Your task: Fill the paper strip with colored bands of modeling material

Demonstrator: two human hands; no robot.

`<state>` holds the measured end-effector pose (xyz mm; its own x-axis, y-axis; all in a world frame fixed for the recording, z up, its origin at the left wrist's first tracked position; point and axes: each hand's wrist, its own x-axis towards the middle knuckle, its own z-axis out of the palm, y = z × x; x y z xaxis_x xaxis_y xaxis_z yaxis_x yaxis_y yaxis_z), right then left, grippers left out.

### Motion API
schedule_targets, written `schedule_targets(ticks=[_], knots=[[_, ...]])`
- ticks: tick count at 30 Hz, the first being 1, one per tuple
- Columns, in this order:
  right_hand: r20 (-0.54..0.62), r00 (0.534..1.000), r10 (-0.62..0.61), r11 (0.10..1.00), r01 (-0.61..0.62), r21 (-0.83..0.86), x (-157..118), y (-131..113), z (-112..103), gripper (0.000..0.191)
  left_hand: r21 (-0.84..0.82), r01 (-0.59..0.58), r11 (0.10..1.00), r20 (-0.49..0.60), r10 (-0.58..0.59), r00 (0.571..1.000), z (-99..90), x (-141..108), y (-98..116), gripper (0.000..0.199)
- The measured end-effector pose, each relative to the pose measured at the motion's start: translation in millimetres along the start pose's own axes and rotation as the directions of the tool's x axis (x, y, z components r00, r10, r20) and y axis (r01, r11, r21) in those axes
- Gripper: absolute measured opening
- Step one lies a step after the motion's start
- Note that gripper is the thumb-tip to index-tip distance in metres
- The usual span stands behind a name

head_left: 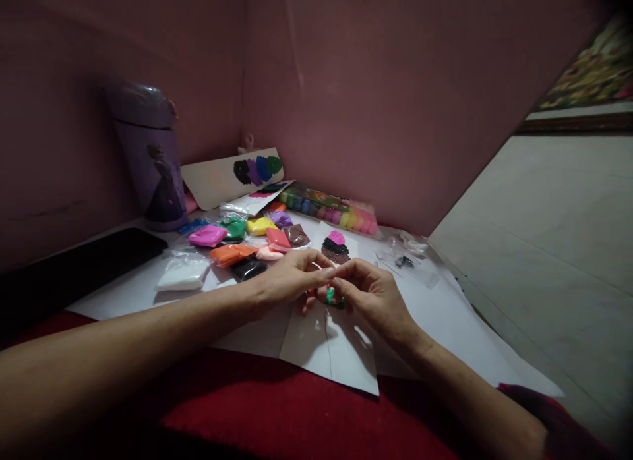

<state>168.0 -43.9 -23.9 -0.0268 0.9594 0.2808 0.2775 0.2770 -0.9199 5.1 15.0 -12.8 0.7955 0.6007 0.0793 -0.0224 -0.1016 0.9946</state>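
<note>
My left hand [291, 275] and my right hand [373, 292] meet over a white card [336, 361], thumbs and forefingers pinched together. Whatever lies between the fingertips is too small or hidden to make out. Along the card runs a row of textured, clay-like patches: a pink one [337, 237] at the far end, then black [336, 247] and brown [335, 256]. Nearer to me, a green patch [334, 298] shows below my fingers, with a bit of red beside it. My hands cover the middle of the row. A thin line crosses the card's near part.
Several bags of coloured clay, including an orange one [232, 254] and a white one [182, 272], lie left of my hands. Behind stand a purple tumbler [155, 157] and a patched card [212, 183]. A clear pack [329, 209] lies by the wall; a black flat object [89, 265] is left.
</note>
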Motion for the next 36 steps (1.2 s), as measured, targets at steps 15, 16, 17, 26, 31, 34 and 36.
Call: schedule_targets(ticks=[15,16,17,26,31,34,36], knots=[[0.009,0.999,-0.038,0.999,0.038,-0.002,-1,-1,0,0.008,0.003,0.048,0.999,-0.017,-0.048,0.999,-0.9,1,0,0.041],[0.027,0.999,-0.044,0.999,0.044,-0.008,-2,1,0,0.008,0.005,0.047,0.999,-0.013,-0.047,0.999,-0.6,1,0,0.042],[0.046,0.998,-0.052,0.998,0.053,-0.016,-2,2,0,0.009,0.013,0.045,0.999,-0.011,-0.045,0.999,-0.4,1,0,0.044],[0.109,0.988,-0.111,0.935,0.141,-0.326,-3,-3,-3,0.008,0.103,0.066,0.993,-0.009,-0.065,0.998,1.1,-2,-2,0.054],[0.075,0.987,-0.142,0.916,0.16,-0.369,-3,-4,-3,0.01,0.085,0.052,0.995,0.026,-0.055,0.998,0.5,-2,0,0.05],[0.071,0.989,-0.129,0.915,0.146,-0.375,-4,-4,-2,0.009,0.073,0.062,0.995,0.037,-0.065,0.997,-0.2,-2,0,0.042],[0.07,0.99,-0.122,0.913,0.14,-0.384,-4,-5,-2,0.008,0.069,0.079,0.994,0.034,-0.082,0.996,-0.1,-2,0,0.039]])
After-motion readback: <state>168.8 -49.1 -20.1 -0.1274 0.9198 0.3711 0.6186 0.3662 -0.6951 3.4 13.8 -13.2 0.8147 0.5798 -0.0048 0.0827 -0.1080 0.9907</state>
